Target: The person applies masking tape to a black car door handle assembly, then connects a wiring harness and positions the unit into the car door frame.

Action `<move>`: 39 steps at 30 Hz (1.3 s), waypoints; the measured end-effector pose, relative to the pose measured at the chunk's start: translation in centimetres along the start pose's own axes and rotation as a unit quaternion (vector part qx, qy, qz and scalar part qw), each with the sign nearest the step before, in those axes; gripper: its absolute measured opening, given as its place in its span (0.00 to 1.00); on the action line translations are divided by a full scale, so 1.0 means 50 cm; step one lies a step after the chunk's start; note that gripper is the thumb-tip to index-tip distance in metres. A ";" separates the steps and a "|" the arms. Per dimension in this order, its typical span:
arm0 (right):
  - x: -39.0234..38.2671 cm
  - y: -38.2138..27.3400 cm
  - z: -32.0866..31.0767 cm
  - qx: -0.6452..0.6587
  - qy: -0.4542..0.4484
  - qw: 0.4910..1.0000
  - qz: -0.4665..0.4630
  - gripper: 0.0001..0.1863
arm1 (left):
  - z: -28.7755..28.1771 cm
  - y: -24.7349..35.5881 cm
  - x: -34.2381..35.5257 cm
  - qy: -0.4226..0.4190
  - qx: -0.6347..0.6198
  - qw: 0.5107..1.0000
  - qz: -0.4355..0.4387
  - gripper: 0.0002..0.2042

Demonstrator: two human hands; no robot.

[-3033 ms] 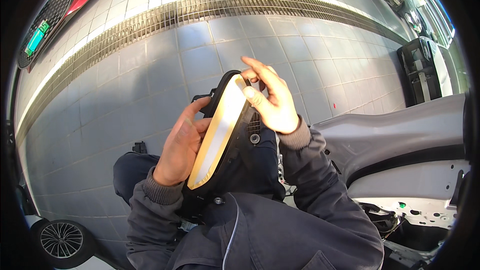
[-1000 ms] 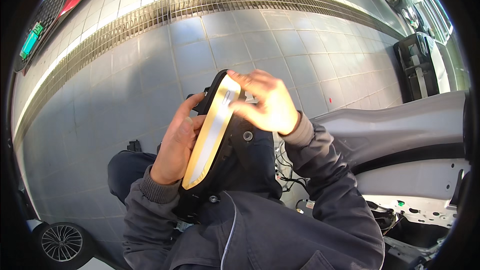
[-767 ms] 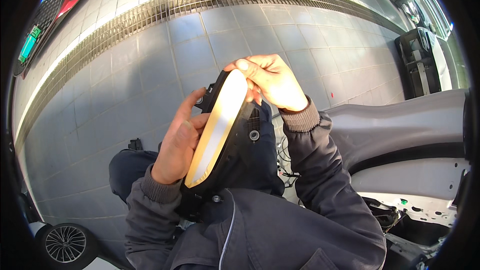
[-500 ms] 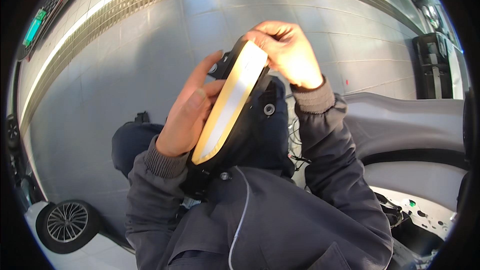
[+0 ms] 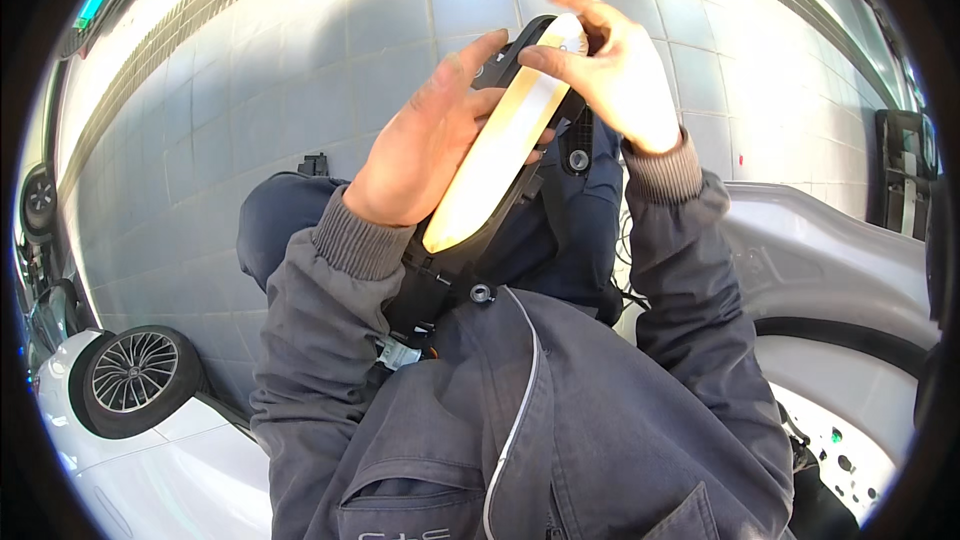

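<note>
Dark grey jacket point(image 5: 620, 410) worn, near. Multi-spoke wheel point(image 5: 135, 375) seen at near left, silver-grey body panel point(image 5: 820, 250) at right. Yellow-edged pale strip point(image 5: 490, 155) held over lap at centre, slanted from near left to far right, black plastic part point(image 5: 505, 205) seen beneath. Strip's left side touched by left hand point(image 5: 415, 155), index extended, other fingers partly hidden; firmness of grip cannot be told. Far end pinched by right hand point(image 5: 625, 75), thumb across face, index raised. Tiled floor point(image 5: 250, 90) crossed by metal grating point(image 5: 215, 10), far left.
</note>
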State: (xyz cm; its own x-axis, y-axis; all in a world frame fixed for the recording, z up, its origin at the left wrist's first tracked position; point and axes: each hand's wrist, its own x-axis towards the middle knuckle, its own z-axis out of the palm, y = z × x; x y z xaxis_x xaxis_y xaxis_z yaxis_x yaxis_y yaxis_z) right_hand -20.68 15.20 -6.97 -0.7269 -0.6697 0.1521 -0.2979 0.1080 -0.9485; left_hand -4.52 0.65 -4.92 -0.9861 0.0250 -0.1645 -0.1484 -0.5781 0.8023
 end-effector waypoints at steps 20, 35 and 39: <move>-0.132 -0.028 0.058 -0.169 0.075 0.982 -0.021 0.56 | -0.007 -0.008 -0.005 0.028 -0.024 0.999 0.008 0.42; -0.251 -0.071 0.107 -0.252 -0.183 0.904 -0.292 0.27 | -0.027 -0.011 0.004 0.022 -0.037 0.999 -0.004 0.46; -0.236 -0.058 0.109 -0.265 -0.181 0.899 -0.299 0.32 | -0.027 -0.012 0.004 0.027 -0.030 0.999 -0.001 0.46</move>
State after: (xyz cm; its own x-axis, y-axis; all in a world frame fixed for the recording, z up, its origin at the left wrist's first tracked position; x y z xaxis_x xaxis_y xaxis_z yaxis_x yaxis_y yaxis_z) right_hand -7.88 18.76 -7.52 -0.1178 -0.9093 0.3991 -0.8909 -0.0808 -0.4471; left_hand -4.54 -0.10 -6.20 -0.9802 -0.0162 -0.1974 -0.1440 -0.6257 0.7667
